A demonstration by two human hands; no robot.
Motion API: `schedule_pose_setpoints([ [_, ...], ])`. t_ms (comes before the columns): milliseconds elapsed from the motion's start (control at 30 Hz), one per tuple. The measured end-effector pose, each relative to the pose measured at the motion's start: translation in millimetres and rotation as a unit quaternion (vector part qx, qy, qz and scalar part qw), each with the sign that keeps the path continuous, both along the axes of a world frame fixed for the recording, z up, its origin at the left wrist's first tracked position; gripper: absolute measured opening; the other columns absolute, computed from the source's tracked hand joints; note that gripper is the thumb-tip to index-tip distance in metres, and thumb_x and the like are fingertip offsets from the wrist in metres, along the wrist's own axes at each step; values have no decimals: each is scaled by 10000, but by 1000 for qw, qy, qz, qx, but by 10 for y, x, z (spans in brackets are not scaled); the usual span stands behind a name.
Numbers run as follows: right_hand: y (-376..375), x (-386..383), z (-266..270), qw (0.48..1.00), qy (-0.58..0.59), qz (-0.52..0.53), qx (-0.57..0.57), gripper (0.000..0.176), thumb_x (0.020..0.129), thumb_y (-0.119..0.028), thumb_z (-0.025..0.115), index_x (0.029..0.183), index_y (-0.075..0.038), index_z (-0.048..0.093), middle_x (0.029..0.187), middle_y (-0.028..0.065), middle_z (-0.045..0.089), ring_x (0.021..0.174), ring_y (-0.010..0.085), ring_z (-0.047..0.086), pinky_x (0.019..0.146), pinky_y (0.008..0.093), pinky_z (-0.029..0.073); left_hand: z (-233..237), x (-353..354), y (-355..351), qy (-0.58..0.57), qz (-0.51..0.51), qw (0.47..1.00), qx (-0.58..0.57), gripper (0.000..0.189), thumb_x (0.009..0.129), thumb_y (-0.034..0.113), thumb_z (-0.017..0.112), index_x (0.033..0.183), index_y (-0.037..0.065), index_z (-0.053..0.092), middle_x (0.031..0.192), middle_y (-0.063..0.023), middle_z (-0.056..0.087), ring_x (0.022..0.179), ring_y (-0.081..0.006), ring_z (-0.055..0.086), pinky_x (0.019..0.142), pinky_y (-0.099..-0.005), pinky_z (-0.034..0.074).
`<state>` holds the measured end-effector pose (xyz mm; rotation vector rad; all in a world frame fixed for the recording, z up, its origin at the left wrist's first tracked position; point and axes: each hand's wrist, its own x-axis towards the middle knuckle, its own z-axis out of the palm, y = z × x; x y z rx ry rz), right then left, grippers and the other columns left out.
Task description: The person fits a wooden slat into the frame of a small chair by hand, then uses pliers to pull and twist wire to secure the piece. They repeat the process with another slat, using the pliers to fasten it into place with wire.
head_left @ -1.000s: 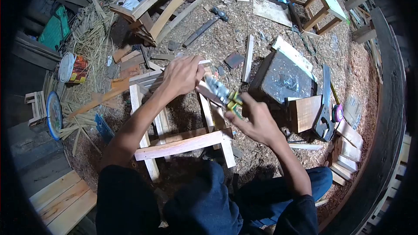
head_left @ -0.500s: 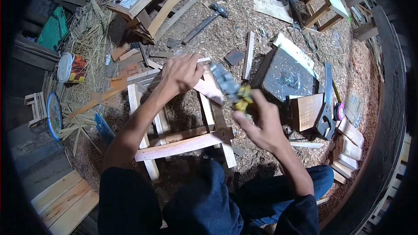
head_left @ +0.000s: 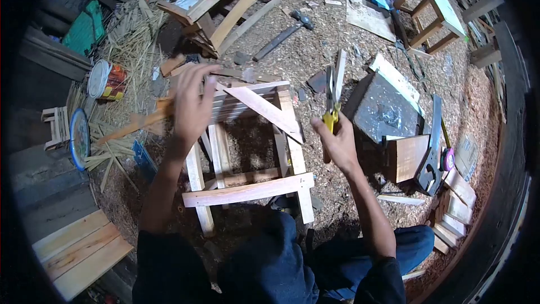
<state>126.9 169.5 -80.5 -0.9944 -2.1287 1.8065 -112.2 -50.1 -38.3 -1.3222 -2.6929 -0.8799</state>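
A small wooden stool frame (head_left: 247,190) stands in front of my knees, with a flat wooden piece (head_left: 264,107) lying slantwise across its far right corner. My left hand (head_left: 193,104), a little blurred, is raised near the frame's far left corner, its fingers extended and holding nothing. To the right of the frame, my right hand (head_left: 340,143) grips a yellow-handled metal tool (head_left: 331,117). Its narrow grey end points upward; whether it is pliers or snips I cannot make out.
A hammer (head_left: 284,36) lies on the shavings beyond the frame. To the right are a dark block (head_left: 385,110), a handsaw (head_left: 432,157) and a pink tape measure (head_left: 448,159). A larger wooden frame (head_left: 244,14) and a small stool (head_left: 436,8) stand farther back.
My left hand has let go of the frame's far rail and moved left, its fingers opening. My right hand has turned the tool more upright. The whole view has shifted slightly.
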Motion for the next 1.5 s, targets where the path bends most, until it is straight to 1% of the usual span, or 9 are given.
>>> schedule_pose_setpoints([
  [167,95,-491,-288,993,92,2,-68,427,889,-319,742,1128,20,641,880,69,681,773,120,605,714,296,486,-544,-24,-738,34,165,983,79,343,1041,236,526,1249,-32,579,1193,-164,641,1165,-290,586,1032,-412,421],
  [267,93,-690,-412,992,104,7,-74,402,886,-278,745,1129,25,637,869,55,675,771,121,603,706,295,484,-780,12,-901,-124,228,952,164,387,1069,290,485,1229,-51,574,1163,-169,646,1112,-261,600,995,-385,433],
  [367,16,-780,-354,991,103,5,-86,377,885,-241,744,1125,27,630,863,43,670,725,100,595,646,277,477,-669,15,-905,-307,211,925,82,503,1088,399,407,1294,-39,545,1173,-189,648,1108,-263,604,992,-353,425],
  [733,-300,-859,-277,993,62,-44,-95,326,872,-220,712,1066,26,621,849,81,664,741,131,613,663,295,494,-549,19,-858,-261,212,936,104,407,1081,316,440,1213,-45,575,1049,-185,660,991,-252,617,929,-356,451],
  [1000,-475,-954,-212,994,44,-69,75,550,786,-315,716,1163,71,612,957,225,711,823,292,687,786,406,525,-548,-5,-987,-266,235,923,147,414,1068,336,478,1075,-53,618,890,-138,651,835,-161,530,827,-321,457],
  [1067,-392,-845,-107,997,57,-26,38,468,787,-289,711,1089,57,622,922,204,712,804,270,685,765,396,525,-472,41,-989,-244,269,928,83,438,1059,363,494,1111,-50,628,928,-147,675,879,-167,578,853,-322,466],
  [1267,-271,-314,351,989,117,-86,-7,279,817,-170,688,1014,17,624,843,83,673,737,150,615,690,318,503,-229,237,-705,-232,173,933,212,425,1060,341,510,1197,-45,620,1047,-120,687,956,-163,600,886,-318,468],
  [1333,-223,-277,609,972,210,-103,-1,327,830,-114,662,1135,2,634,838,39,650,720,98,582,648,267,477,181,308,-521,-242,171,936,190,442,1065,336,501,1257,-50,602,1136,-109,680,1031,-170,599,938,-312,453],
  [1500,-6,-268,1009,950,298,-92,7,399,830,-22,608,1228,-3,633,853,6,638,680,62,544,621,238,452,471,298,-90,-88,65,929,354,440,1065,296,491,1339,-39,567,1295,-144,625,1199,-218,564,1054,-347,398],
])
